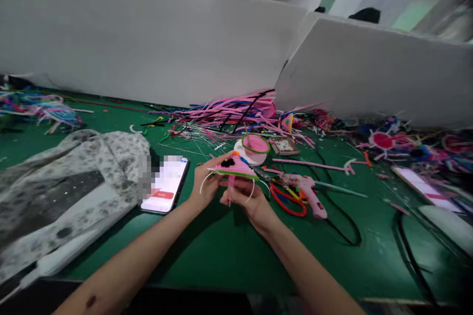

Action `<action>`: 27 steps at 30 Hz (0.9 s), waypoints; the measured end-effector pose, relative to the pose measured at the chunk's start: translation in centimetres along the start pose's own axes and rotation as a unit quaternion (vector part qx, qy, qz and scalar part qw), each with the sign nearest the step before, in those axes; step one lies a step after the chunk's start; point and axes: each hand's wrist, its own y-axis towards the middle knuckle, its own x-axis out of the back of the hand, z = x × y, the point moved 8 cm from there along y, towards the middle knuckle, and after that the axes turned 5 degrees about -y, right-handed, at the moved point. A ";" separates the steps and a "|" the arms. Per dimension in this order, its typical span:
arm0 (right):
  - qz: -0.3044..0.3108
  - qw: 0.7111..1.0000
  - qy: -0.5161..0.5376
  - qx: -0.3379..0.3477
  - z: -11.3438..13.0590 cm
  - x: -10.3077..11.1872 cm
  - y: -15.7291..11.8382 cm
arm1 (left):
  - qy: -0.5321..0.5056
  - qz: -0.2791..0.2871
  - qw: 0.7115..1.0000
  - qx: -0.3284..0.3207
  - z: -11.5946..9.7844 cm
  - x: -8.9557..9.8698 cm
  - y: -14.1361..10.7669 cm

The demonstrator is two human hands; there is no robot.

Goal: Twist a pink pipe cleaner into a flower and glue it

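Observation:
Both hands hold a small pink triangular pipe-cleaner craft (242, 168) in front of me. It has a yellow-green lower edge, a black fuzzy patch, an orange and blue tip and white strands curving down from its sides. My left hand (205, 184) is closed around its left side, with some fingers hidden behind it. Below the edge, my right hand (251, 202) is closed with thumb and fingers at a short pink stem (231, 188). Just beyond the craft lies a pink round piece with a green rim (255, 143), on a white disc (239, 146).
A pink glue gun (308, 192) and red-handled scissors (290, 206) lie right of my hands, with a black cord (354, 236). Left are a lit phone (166, 184) and patterned cloth (121, 157). Pink pipe cleaners (221, 110) pile against a white partition (166, 39).

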 end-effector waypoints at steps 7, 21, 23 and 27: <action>-0.087 0.995 -0.034 0.032 0.0 1.6 -0.2 | 0.017 -0.018 1.000 0.000 0.7 0.6 0.1; -0.144 0.989 0.005 0.027 0.1 2.6 -0.5 | 0.018 -0.045 0.999 -0.007 0.6 1.1 0.1; -0.192 0.979 -0.041 0.054 0.6 3.4 -0.9 | 0.026 -0.044 0.998 -0.025 0.4 1.2 0.1; -0.246 0.951 -0.163 0.092 1.6 3.4 -1.7 | 0.052 -0.037 0.995 -0.083 -0.6 1.1 0.0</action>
